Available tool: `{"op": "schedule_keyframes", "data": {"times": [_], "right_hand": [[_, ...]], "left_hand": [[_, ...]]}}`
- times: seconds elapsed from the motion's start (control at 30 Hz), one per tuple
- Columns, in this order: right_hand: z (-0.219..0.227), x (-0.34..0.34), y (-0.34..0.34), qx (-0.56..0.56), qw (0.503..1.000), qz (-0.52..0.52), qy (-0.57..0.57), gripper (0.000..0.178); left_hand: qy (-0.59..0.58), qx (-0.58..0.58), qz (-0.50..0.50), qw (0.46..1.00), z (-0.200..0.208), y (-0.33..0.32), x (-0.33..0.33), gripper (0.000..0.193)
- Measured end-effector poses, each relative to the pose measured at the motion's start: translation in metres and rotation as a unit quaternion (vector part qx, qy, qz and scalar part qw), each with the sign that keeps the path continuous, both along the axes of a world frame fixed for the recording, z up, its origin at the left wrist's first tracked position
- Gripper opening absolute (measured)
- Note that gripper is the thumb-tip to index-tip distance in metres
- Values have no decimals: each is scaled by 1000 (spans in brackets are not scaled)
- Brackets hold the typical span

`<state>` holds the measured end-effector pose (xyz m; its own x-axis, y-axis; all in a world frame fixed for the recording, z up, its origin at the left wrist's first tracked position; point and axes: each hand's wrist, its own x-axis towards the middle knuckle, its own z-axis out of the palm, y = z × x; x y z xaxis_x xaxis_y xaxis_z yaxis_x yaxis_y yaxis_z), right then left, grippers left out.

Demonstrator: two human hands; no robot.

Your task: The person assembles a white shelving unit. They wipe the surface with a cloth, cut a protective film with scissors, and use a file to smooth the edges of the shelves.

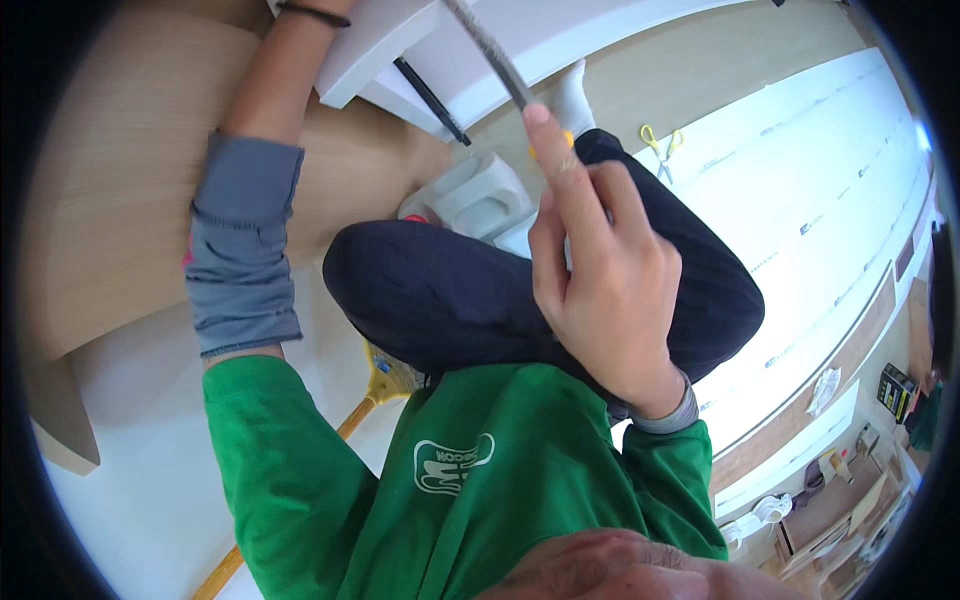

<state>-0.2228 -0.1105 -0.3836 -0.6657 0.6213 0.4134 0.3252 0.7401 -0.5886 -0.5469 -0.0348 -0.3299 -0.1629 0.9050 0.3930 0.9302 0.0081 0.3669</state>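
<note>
My right hand (610, 270) is closed round a thin grey metal file (490, 50), its index finger stretched along the tool. A bit of yellow, seemingly the handle, shows by the fingers. The file points up and left over a white panel (375, 50). My left forearm (275, 90), with a grey sleeve cover and a dark wristband, reaches past the panel's near corner; the hand itself is beyond the upper edge. On the panel's underside is a narrow black strip (432, 100).
A white plastic jug (485, 195) stands by my bent knee. Yellow-handled scissors (660, 150) lie on a large white sheet (810, 190) at right. A light wooden board (150, 180) spans the left. Behind my left arm lies a wooden-handled broom (385, 385). Tools and scraps crowd the lower right.
</note>
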Motion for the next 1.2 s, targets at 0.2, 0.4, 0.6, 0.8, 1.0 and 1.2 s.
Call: {"op": "schedule_keyframes", "data": {"times": [0.2, 0.4, 0.6, 0.8, 1.0, 1.2], "right_hand": [[0, -22, 37, 59, 997, -42, 39, 47], [-4, 14, -6, -3, 1000, -4, -3, 62], [-2, 16, -10, -17, 1000, 0, -4, 63], [3, -13, 38, 42, 996, -84, 7, 53], [-13, -5, 48, 6, 993, -65, 101, 55], [-79, 53, 45, -71, 965, -137, 212, 54]], "left_hand": [[60, 54, -4, 997, 10, 74, -8, 90], [-39, 32, -28, 998, -4, 14, 8, 93], [-1, 27, -53, 998, -3, -2, 23, 92], [-13, 17, 6, 1000, 20, 75, 19, 88], [43, 170, 4, 985, 26, 112, -8, 85], [-143, 165, 120, 968, 30, -100, 27, 77]]}}
